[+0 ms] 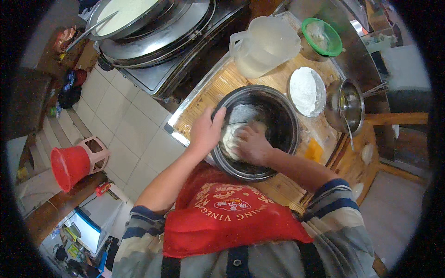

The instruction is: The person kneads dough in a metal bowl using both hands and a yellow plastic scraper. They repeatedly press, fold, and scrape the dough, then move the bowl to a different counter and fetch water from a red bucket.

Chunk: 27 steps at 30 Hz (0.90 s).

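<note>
A deep dark metal pot (295,133) stands on the wooden board in front of me. Inside it lies pale dough (230,140) with white flour (245,114) beside it. My left hand (207,130) grips the pot's left rim, thumb over the edge. Down in the pot, my right hand (253,144) presses on the dough with curled, slightly blurred fingers; its fingertips are partly hidden. A bowl of white flour (306,91) sits right of the pot, and an orange-yellow scraper (314,150) lies near my right forearm.
Behind the pot stands a translucent plastic jug (267,45). A green basket (326,52) is at the back right, a steel bowl with a utensil (359,104) at the right. A large round griddle (149,48) bearing a wide pan (128,33) is at the upper left. A red bucket (69,166) is at the lower left.
</note>
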Available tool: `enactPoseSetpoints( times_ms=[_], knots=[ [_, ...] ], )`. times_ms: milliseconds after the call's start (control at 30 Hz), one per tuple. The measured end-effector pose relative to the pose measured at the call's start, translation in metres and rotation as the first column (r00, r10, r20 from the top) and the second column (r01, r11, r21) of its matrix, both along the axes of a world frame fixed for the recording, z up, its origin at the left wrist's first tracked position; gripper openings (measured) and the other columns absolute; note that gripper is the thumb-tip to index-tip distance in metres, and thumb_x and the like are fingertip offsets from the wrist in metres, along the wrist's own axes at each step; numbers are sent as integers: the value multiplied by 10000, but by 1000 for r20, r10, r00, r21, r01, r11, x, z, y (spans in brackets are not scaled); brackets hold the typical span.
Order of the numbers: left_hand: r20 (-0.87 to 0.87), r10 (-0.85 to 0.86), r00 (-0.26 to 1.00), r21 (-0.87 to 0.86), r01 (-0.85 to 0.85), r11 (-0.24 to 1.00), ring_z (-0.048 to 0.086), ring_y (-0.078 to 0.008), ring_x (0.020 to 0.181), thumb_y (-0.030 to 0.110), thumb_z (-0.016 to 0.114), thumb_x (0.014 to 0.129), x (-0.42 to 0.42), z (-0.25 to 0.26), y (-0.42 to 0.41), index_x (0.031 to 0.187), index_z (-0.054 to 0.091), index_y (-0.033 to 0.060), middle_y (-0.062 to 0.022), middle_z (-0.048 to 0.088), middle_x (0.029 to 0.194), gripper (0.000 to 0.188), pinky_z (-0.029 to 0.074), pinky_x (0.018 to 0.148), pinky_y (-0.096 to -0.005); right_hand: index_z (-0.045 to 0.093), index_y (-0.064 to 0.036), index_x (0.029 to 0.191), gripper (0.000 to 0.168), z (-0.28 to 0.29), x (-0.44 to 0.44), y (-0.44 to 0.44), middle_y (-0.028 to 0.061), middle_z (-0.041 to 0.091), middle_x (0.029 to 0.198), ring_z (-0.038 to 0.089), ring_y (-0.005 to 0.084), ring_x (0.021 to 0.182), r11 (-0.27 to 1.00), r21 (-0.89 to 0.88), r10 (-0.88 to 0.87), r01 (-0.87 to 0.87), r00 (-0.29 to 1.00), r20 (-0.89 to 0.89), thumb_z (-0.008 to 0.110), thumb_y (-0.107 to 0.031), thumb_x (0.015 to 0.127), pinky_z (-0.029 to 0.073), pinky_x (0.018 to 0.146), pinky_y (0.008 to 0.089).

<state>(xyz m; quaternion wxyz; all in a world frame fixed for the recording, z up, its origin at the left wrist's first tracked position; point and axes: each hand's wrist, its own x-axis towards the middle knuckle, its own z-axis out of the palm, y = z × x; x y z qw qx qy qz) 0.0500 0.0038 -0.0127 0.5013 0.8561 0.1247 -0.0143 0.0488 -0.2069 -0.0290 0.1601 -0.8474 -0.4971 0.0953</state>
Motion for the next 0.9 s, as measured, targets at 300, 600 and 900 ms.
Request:
enactPoseSetpoints(
  times_ms=[300,600,900],
  knots=[
    [-177,308,935,-329,-351,877,564,-257,764,330,486,979,-59,18,-29,914,545,-35,-184,584,783,376,447,728,-393,638,-41,1017,249,-24,62,-12,221,628,1010,589,382,973,791,-46,-573,610,713,-405,584,-245,885,478,846,404],
    [-164,-122,979,83,137,987,587,-462,863,462,485,942,42,20,10,903,606,-43,-300,616,869,521,450,763,-499,664,45,802,346,-41,62,80,252,637,800,624,421,795,970,-200,-217,141,871,-441,526,-271,834,497,768,493],
    [-140,-328,934,161,348,924,609,-447,819,512,515,908,75,20,-6,867,631,-22,-276,634,834,549,473,744,-508,620,-97,885,249,9,1,2,100,605,968,563,292,969,968,-45,240,-247,964,-118,587,-321,780,439,793,451]
  ],
)
